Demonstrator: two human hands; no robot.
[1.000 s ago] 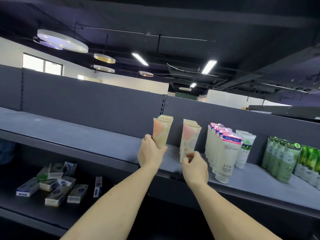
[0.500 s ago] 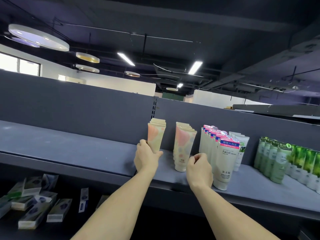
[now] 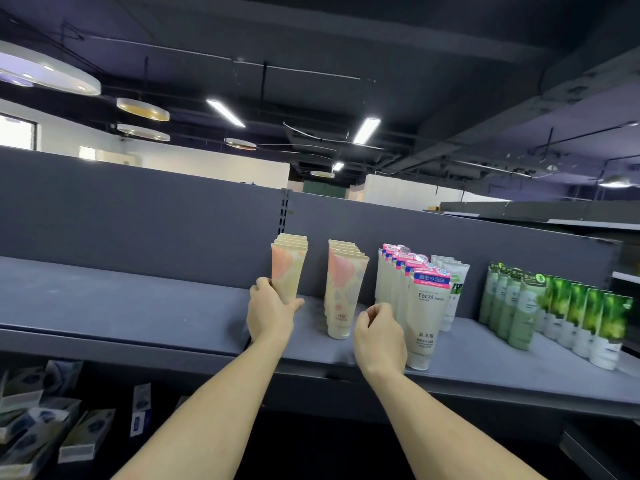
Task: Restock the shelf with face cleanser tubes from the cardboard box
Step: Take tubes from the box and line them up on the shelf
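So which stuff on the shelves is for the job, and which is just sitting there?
For the job:
- left hand, gripping the left peach tubes
- right hand, curled, holding nothing
- second peach row
- shelf

Just sitting there:
- pink-capped tubes
- green tubes
- small boxes below

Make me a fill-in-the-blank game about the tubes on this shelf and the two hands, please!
1. The left hand grips the front tube of the left peach row, while the ____ hand holds nothing.
2. The tubes marked "Facial" have a ____ band at the top.
3. The rows at the right end of the shelf are ____ tubes.
4. All the tubes stand with their caps pointing ____.

Missing words: right; pink; green; down
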